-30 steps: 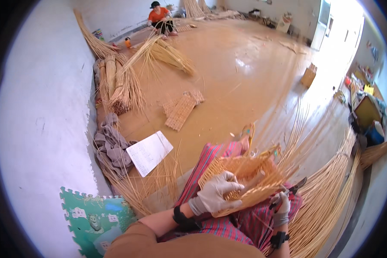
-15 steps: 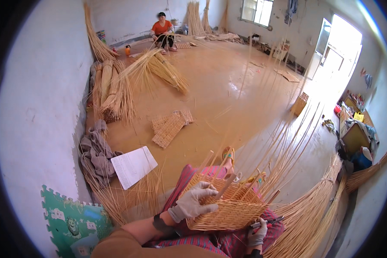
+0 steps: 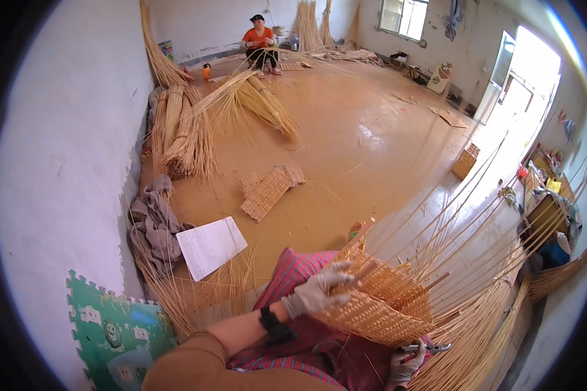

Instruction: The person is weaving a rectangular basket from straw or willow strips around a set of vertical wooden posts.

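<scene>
A woven wicker basket (image 3: 375, 319) rests tilted on my lap over striped red cloth (image 3: 300, 267). Short thick sticks stand up from its rim, and long loose canes (image 3: 496, 228) fan out from its right side. My left hand (image 3: 319, 291), in a pale work glove, grips the basket's near left rim beside one of those sticks; its fingers are slightly blurred. Below the basket's lower right corner, my gloved right hand (image 3: 406, 366) is closed around a pair of pruning shears (image 3: 430, 348), whose metal end points right.
Cane bundles lie to my right (image 3: 476, 326) and at the left wall (image 3: 182, 130). Woven panels (image 3: 267, 195), a white sheet (image 3: 212, 247), grey cloth (image 3: 156, 221) and a green foam mat (image 3: 114, 332) are on the floor. Far back sits a person (image 3: 259, 42) in orange.
The basket has tilted and shifted right with my left hand on it, and its long canes have swung right. My right hand has moved slightly right and down with the shears.
</scene>
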`<control>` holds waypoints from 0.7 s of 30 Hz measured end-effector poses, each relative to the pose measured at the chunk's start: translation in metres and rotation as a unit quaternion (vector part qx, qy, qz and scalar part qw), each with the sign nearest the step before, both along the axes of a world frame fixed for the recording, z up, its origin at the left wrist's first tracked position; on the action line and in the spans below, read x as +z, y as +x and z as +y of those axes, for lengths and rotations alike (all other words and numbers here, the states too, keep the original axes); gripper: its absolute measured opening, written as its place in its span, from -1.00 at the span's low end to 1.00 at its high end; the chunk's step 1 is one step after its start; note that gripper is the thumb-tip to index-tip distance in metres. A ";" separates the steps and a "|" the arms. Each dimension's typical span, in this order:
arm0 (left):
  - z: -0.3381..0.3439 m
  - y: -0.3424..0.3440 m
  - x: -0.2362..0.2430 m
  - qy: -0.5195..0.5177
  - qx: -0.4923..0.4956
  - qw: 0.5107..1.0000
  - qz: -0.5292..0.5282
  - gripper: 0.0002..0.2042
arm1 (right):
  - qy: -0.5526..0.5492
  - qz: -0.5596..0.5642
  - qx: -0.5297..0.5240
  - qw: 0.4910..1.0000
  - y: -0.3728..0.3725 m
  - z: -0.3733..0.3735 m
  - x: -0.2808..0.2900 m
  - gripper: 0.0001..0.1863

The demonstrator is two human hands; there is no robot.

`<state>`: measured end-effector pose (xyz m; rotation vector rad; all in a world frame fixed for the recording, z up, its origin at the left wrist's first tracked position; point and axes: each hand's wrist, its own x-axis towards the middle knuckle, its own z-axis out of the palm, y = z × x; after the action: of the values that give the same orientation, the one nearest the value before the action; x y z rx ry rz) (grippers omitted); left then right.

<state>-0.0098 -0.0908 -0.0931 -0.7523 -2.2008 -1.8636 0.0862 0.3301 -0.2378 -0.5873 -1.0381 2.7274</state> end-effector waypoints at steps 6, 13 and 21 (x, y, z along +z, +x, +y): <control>-0.021 -0.045 -0.039 0.027 -0.040 0.972 -0.231 -0.45 | 0.654 0.115 -0.134 0.736 0.008 -0.034 0.032 -0.69; -0.004 -0.034 -0.080 0.079 0.071 0.980 -0.170 -0.32 | -0.037 0.024 -0.024 0.999 -0.024 -0.044 0.044 -0.78; -0.017 -0.043 -0.110 0.037 0.048 0.986 -0.154 -0.32 | 0.101 -0.031 -0.098 0.990 -0.022 -0.071 0.051 -0.89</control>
<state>-0.0527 -0.1079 -0.2034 -0.3575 -2.2762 -2.1192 0.0637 0.2591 -0.1863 -0.7027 -1.1843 2.4143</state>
